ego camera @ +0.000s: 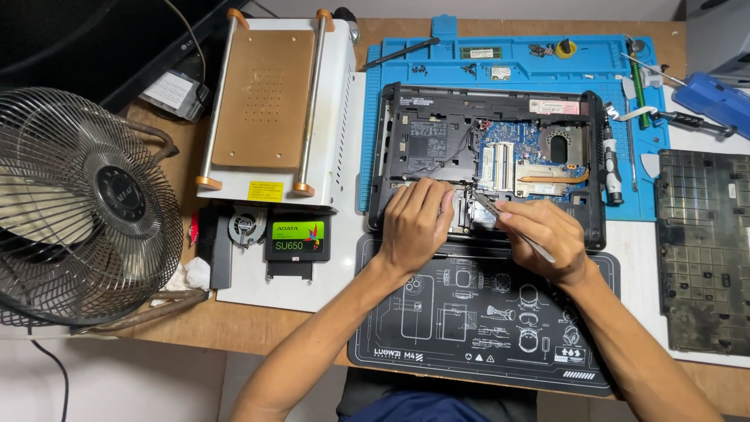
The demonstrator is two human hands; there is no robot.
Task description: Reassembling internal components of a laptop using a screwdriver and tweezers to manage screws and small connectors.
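An opened laptop base (437, 133) lies on a blue work mat (508, 55), its blue circuit board (516, 152) and copper heat pipe exposed. My left hand (416, 223) rests palm down on the laptop's near left part, fingers pressing inside the case. My right hand (547, 234) holds metal tweezers (488, 209) like a pen, their tip pointing left into the case next to my left fingers. What the tip touches is hidden.
A black printed mat (484, 328) lies in front. A dark bottom cover (703, 250) sits at right, screwdrivers (613, 168) beside the laptop. At left stand a white heating plate machine (273, 101), a solid-state drive (297, 238), a small fan (248, 227) and a big desk fan (78, 211).
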